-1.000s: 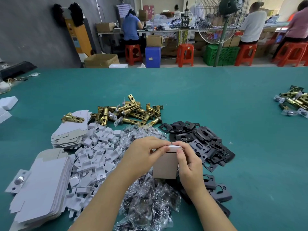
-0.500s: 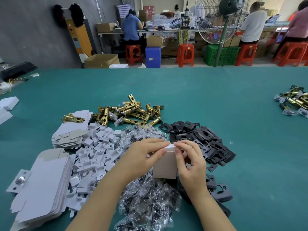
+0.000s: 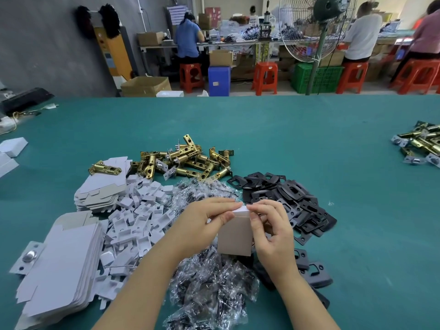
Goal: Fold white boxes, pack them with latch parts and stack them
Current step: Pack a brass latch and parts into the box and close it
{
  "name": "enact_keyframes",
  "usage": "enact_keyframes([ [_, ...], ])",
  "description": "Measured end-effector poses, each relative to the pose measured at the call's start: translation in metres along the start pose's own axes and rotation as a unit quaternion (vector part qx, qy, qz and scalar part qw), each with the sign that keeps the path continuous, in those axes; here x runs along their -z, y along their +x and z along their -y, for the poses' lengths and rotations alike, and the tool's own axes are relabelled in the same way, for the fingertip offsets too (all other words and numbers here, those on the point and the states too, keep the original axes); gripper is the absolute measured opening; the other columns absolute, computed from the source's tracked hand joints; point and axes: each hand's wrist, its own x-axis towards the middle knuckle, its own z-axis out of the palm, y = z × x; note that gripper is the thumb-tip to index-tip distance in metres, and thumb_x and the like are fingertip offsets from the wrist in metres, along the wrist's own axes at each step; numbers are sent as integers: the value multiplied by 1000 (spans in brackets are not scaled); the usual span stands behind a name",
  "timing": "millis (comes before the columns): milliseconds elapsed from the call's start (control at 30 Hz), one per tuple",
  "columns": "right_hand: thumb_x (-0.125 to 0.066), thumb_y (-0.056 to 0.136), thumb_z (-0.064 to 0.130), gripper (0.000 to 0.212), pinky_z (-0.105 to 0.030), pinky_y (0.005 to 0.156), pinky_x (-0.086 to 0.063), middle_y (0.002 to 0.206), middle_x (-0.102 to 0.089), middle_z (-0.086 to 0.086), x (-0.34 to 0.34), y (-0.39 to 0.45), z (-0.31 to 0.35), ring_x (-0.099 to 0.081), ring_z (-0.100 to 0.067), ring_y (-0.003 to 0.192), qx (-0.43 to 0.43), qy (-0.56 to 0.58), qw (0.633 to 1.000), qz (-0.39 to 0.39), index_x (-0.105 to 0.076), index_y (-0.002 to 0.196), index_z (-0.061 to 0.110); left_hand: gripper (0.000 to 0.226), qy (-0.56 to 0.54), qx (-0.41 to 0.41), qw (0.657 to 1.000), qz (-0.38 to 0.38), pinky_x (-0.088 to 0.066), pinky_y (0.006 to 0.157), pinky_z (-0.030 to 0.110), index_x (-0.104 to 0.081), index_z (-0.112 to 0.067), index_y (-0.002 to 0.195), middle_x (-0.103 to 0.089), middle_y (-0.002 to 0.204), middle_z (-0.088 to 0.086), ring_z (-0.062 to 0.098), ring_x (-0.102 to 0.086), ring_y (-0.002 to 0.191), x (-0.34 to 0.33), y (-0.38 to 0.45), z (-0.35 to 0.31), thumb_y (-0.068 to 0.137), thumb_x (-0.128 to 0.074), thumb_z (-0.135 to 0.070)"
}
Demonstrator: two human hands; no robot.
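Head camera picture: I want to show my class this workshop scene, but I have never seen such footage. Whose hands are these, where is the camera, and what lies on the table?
The camera sits on a worker's head, looking forward and down, so the two bare hands are the worker's own. The left hand and right hand together hold a small box, pinching its white top flap. On the green table lie brass latches, black plates, white inserts, flat box blanks and clear bags of small parts.
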Motion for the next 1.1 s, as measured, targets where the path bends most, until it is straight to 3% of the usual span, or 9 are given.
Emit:
enact_keyframes([
  [100, -56, 95, 39, 15, -28, 67, -54, 113, -56, 11, 0, 2, 4, -62, -19, 93, -39, 34, 999, 14, -68, 103, 38, 36, -16, 13, 1000, 1, -45, 92, 7, -65, -61, 114, -61, 123, -39, -14, -52, 120, 0, 1, -1, 101, -61, -28],
  [233, -55, 95, 39, 13, -28, 78, -53, 111, -56, 10, 0, 3, 7, -61, -18, 101, -51, 52, 997, 24, -67, 100, 42, 30, -16, 29, 999, 10, -49, 88, 18, -69, -49, 120, -65, 116, -36, -11, -57, 112, 1, 3, -3, 103, -58, -27],
  [333, -55, 95, 37, 14, -21, 71, -51, 108, -56, 9, -1, 3, 11, -59, -13, 81, -46, 54, 997, 18, -65, 100, 46, 28, 20, 37, 999, 10, -46, 79, 18, -68, -47, 121, -66, 109, -36, -11, -58, 104, 1, 5, -5, 104, -54, -30],
  [467, -58, 94, 40, 12, -27, 67, -49, 110, -56, 11, -2, 2, 10, -53, -17, 64, -50, 47, 997, 19, -66, 101, 46, 31, 17, 31, 999, 1, -42, 65, 6, -64, -55, 115, -65, 103, -39, -14, -59, 90, 2, 3, -4, 105, -52, -29],
  [700, -60, 95, 38, 11, -21, 67, -46, 110, -56, 11, -1, 0, 8, -57, -17, 74, -27, 28, 999, 24, -69, 101, 36, 30, 20, 28, 999, -1, -48, 89, 16, -68, -44, 122, -63, 118, -38, -14, -55, 112, 2, 1, 3, 105, -53, -26],
  [833, -59, 94, 39, 9, -22, 66, -47, 110, -56, 13, -1, 0, 8, -57, -17, 78, -33, 29, 999, 20, -67, 98, 37, 35, 29, 4, 999, 14, -46, 106, 23, -58, -61, 125, -54, 136, -36, -17, -43, 128, 0, -2, 7, 103, -57, -34],
  [967, -59, 96, 39, 12, -37, 63, -55, 114, -52, 12, -2, -1, 4, -56, -14, 81, -18, 14, 999, 33, -66, 97, 29, 37, 30, -10, 999, 9, -44, 112, 33, -56, -56, 134, -44, 148, -33, -12, -36, 138, -5, -5, 10, 101, -57, -39],
  [1100, -60, 95, 40, 18, -41, 65, -55, 117, -49, 14, -3, -1, 0, -55, -18, 78, -17, 7, 999, 41, -66, 97, 22, 41, 29, -7, 1000, -5, -50, 105, 36, -58, -52, 135, -45, 151, -25, -1, -47, 134, -7, -6, 11, 99, -63, -34],
])
